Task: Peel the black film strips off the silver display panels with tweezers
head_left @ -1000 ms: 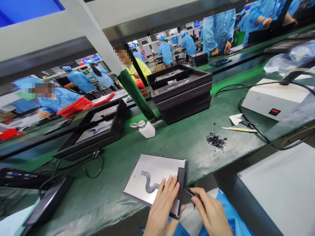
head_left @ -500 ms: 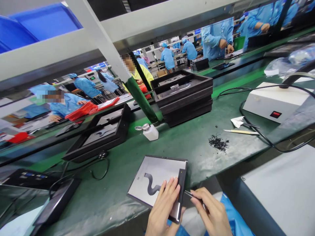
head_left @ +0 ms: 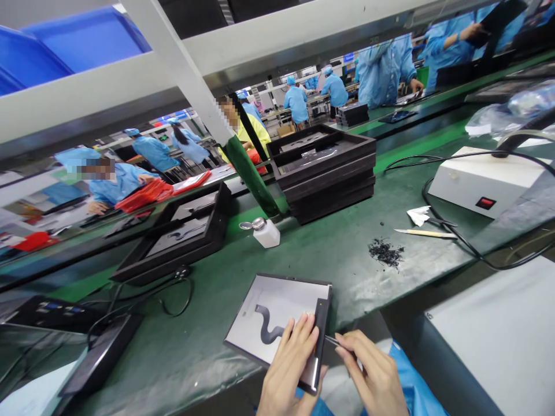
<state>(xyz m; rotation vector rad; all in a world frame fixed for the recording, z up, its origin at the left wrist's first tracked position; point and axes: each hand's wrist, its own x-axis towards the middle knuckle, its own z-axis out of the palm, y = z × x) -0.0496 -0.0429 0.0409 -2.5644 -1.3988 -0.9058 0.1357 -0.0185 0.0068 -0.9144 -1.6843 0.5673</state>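
Observation:
A flat display panel [head_left: 243,320] with a silvery back, black edges and a dark wavy ribbon cable [head_left: 265,328] lies tilted on the green bench, its near corner over the front edge. My left hand [head_left: 289,363] rests across its right part, fingers laid over the back and thumb at the near edge, gripping it. In my right hand [head_left: 373,370], thumb and fingers pinch a pair of thin metal tweezers [head_left: 332,340]. The tweezer tips meet the panel's black right border; what they touch there is too small to make out.
Dark shavings [head_left: 385,253] lie right of the panel, near a thin yellow-handled blade [head_left: 425,233] and a white box [head_left: 472,179] with cables. Behind stand a white pump bottle [head_left: 266,234], stacked black trays [head_left: 329,179] and another tray [head_left: 173,254] holding panels. Co-workers sit beyond.
Both hands, the panel and the tweezers stay almost in place. In the background, a co-worker at the upper right has lifted a dark flat object, and another has lowered a hand to the bench.

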